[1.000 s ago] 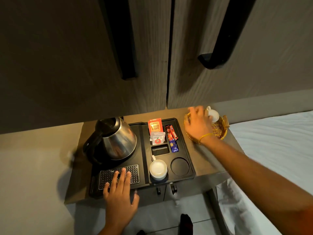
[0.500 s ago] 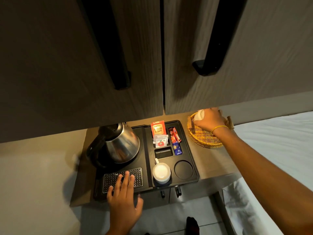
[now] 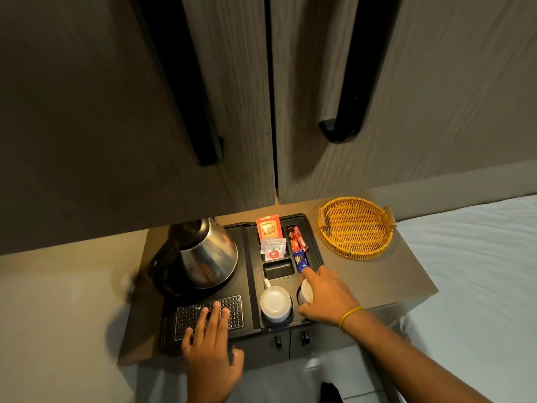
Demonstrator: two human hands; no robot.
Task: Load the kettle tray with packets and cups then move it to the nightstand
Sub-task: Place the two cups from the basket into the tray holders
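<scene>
A black kettle tray (image 3: 250, 274) sits on a brown nightstand top (image 3: 377, 274). A steel kettle (image 3: 203, 254) stands on its left half. Packets fill the rear right compartments: an orange packet (image 3: 269, 226), a white sachet (image 3: 273, 249), red sticks (image 3: 296, 238) and a blue stick (image 3: 301, 260). One white cup (image 3: 275, 304) rests upside down in the front left round slot. My right hand (image 3: 327, 298) is shut on a second white cup (image 3: 305, 292) at the front right round slot. My left hand (image 3: 210, 350) lies flat, fingers spread, on the tray's perforated drip grid (image 3: 232, 308).
A woven wicker basket (image 3: 356, 228) with nothing in it sits right of the tray. Wardrobe doors with long black handles (image 3: 348, 82) hang above. A white bed (image 3: 479, 271) borders the right side. Small cabinet knobs (image 3: 305, 335) show below the tray's front edge.
My right hand took the white cup out of the wicker basket and brought it left and forward to the tray's front right slot. My left hand stayed on the drip grid.
</scene>
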